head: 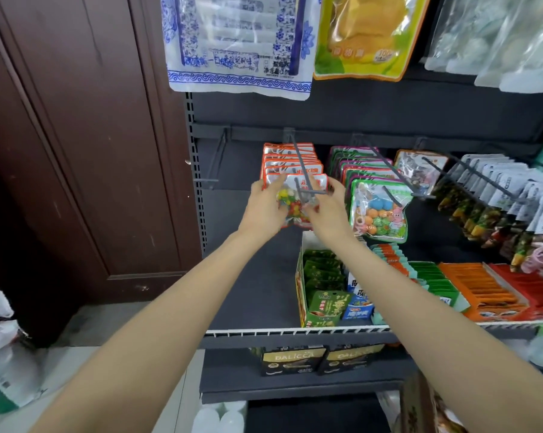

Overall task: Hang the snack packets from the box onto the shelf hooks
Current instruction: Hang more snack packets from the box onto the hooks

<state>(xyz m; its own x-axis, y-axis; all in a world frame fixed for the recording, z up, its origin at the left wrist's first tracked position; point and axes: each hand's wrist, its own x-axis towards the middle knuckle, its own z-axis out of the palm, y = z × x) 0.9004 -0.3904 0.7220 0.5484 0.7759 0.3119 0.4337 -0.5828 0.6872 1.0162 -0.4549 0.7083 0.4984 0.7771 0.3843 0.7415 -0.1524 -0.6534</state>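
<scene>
Mid-task, one packet going on now. Both hands are working the same red-edged snack packet (296, 203) at the tip of the hook (304, 170) that is already carrying a row of matching red packets (290, 157).

Left hand (265, 210) is gripping the packet's left side, fingers curled round its edge. Right hand (326, 204) is pinching the right side, near the hook's end. So each grip is closed on the packet, not free.

Can't tell if the hang-hole is already threaded over the tip; the packet top is sitting right at the hook end and the hands are covering part of it. My read: it's either just going on or just seated, and it needs sliding back against the row.

Done so far, judging by layout: red row is looking well stocked, the neighbouring green-edged candy packets (378, 210) are filling the next hook, and further right more hooks are loaded. One hook on the far left (217, 160) is hanging bare.

Left to do: unclear. The cardboard box (420, 404) at bottom right is only partly in frame, so I can't see how many packets are remaining.

Packet itself: clear front window, red-orange border, white header with red print, multicoloured round candies showing inside. Thin and floppy-looking, so it's likely to flex while being threaded.
</scene>
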